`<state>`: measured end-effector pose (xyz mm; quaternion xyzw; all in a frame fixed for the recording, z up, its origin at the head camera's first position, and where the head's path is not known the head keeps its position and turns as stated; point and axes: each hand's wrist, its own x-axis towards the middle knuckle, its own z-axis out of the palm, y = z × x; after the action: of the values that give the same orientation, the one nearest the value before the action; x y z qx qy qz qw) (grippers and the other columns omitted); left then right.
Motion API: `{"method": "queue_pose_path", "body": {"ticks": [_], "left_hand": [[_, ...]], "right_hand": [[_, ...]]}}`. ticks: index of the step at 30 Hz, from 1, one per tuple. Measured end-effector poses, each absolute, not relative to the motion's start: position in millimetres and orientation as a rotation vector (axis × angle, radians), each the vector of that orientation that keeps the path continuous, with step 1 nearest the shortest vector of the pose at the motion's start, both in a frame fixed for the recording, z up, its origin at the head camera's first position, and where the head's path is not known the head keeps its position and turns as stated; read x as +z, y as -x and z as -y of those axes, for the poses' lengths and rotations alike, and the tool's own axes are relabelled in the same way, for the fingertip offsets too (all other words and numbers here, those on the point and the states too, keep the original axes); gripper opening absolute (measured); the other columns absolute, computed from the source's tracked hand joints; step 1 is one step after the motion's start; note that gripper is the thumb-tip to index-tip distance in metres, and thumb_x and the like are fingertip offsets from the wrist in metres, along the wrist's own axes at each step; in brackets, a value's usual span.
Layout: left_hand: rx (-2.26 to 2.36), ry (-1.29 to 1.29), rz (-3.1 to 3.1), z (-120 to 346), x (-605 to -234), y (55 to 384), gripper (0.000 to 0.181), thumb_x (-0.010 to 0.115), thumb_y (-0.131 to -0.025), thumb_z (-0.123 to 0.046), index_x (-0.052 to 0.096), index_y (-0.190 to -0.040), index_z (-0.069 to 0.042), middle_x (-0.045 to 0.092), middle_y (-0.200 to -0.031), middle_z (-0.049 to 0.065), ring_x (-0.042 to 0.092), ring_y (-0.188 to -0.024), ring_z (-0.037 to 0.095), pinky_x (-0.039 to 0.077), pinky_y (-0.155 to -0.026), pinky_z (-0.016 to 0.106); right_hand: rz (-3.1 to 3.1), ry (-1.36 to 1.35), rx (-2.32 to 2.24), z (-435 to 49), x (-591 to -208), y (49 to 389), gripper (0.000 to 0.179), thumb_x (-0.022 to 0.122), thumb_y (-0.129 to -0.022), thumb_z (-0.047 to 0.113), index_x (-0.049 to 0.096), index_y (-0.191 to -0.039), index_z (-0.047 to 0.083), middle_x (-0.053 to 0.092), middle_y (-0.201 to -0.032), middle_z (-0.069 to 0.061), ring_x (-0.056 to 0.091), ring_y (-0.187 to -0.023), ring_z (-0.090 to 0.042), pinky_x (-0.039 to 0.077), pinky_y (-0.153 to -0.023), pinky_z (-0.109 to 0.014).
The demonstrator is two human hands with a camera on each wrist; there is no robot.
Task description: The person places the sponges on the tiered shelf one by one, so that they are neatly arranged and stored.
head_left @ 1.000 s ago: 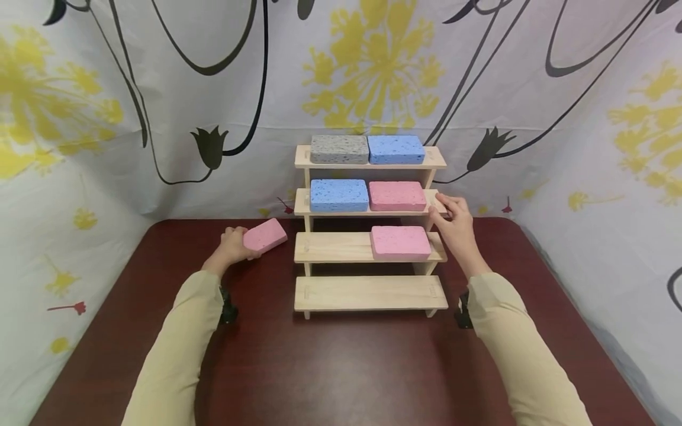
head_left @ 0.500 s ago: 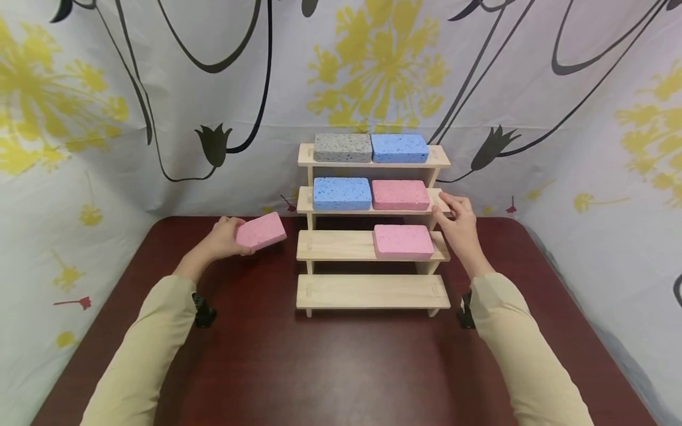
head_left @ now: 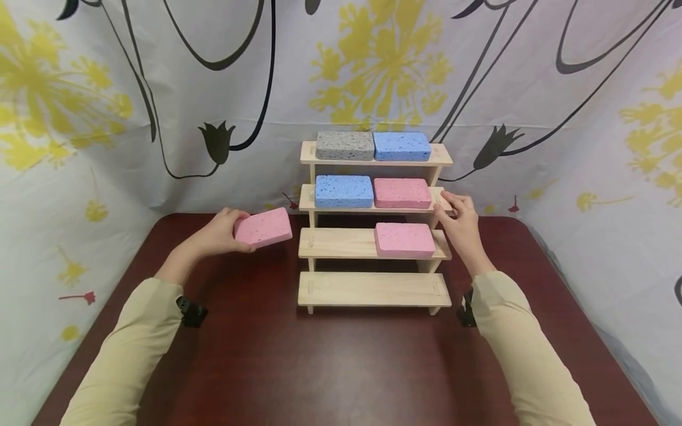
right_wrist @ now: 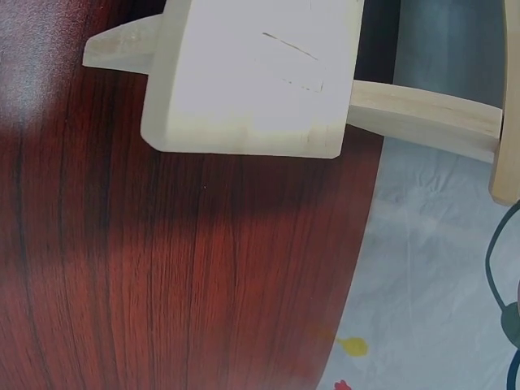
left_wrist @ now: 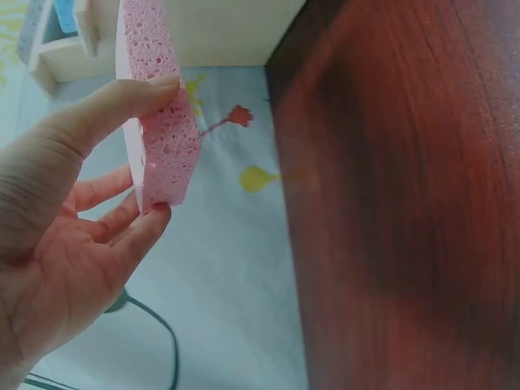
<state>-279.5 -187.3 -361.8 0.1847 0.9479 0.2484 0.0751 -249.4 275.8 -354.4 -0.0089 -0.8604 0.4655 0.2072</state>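
A pink sponge (head_left: 263, 228) is held by my left hand (head_left: 221, 232) to the left of a four-step wooden display stand (head_left: 367, 290). The left wrist view shows the thumb on one face of the sponge and the fingers on the other. My right hand (head_left: 461, 222) pinches the right end of the stand's second board from the top, thumb below and fingers above. On that board lie a blue sponge (head_left: 343, 191) and a pink sponge (head_left: 402, 193). Another pink sponge (head_left: 405, 239) rests at the right on the board beneath. The right hand is out of sight in the right wrist view.
A grey sponge (head_left: 345, 145) and a blue sponge (head_left: 402, 146) sit side by side on the top board. The stand is on a dark red wooden table (head_left: 319, 373). A white cloth with printed flowers (head_left: 160, 118) hangs behind and at both sides.
My left hand has brought the pink sponge slightly up and turned it flatter, with the forearm swinging out to the left. My right hand keeps its hold on the stand.
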Motion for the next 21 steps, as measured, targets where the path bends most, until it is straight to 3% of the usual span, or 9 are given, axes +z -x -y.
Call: {"method": "queue_pose_path", "body": {"ticks": [6, 12, 21], "left_hand": [[0.735, -0.643, -2.847, 175, -350, 271, 0.071, 0.076, -0.070, -0.026, 0.045, -0.127, 0.004, 0.044, -0.119, 0.021, 0.040, -0.106, 0.029, 0.037, -0.088, 0.044], [0.735, -0.711, -2.816, 151, -341, 262, 0.073, 0.076, -0.069, -0.029, 0.045, -0.128, 0.001, 0.045, -0.118, 0.018, 0.041, -0.103, 0.027, 0.040, -0.085, 0.041], [0.731, -0.887, -2.786, 103, -334, 254, 0.074, 0.076, -0.068, -0.033, 0.047, -0.127, 0.002, 0.047, -0.120, 0.017, 0.043, -0.108, 0.027, 0.041, -0.093, 0.042]], "right_hand": [[2.362, 0.026, 1.316, -275, -352, 249, 0.043, 0.055, -0.089, 0.010, 0.048, -0.128, -0.005, 0.042, -0.118, -0.022, 0.046, -0.107, -0.021, 0.040, -0.092, -0.022], [2.361, 0.023, 1.317, -276, -355, 250, 0.043, 0.056, -0.088, 0.010, 0.049, -0.128, -0.004, 0.042, -0.117, -0.020, 0.044, -0.097, -0.009, 0.035, -0.082, -0.007], [2.369, 0.021, 1.316, -275, -357, 251, 0.043, 0.055, -0.089, 0.012, 0.048, -0.129, -0.004, 0.041, -0.117, -0.019, 0.045, -0.100, -0.013, 0.036, -0.083, -0.009]]}}
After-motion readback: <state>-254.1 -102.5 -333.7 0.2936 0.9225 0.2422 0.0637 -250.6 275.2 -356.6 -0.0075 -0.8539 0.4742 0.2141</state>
